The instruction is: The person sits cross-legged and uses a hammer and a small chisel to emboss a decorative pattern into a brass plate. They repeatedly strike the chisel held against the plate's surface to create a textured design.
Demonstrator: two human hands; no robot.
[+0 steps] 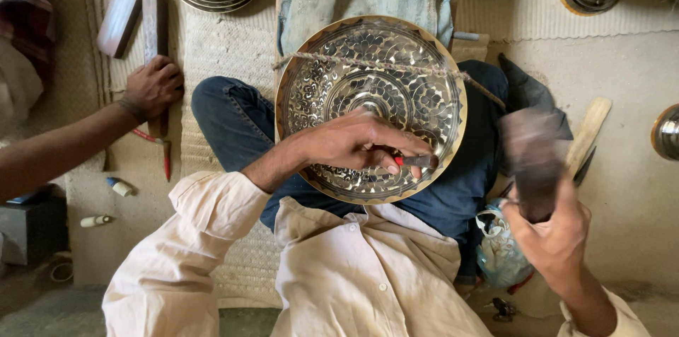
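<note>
Across the person's lap rests a round brass plate (370,107), held by a cord (382,66) over its upper part. Floral engraving already covers nearly the whole face, so the chasing looks far along; only touches near the lower rim seem left. Left hand (353,142) has its fingers (396,160) pinched shut around a small chisel (419,161) set on the plate. Right hand (555,234) grips a blurred mallet (534,160), raised beside the plate. Another person's hand (152,86) rests on a wooden block (151,22).
</note>
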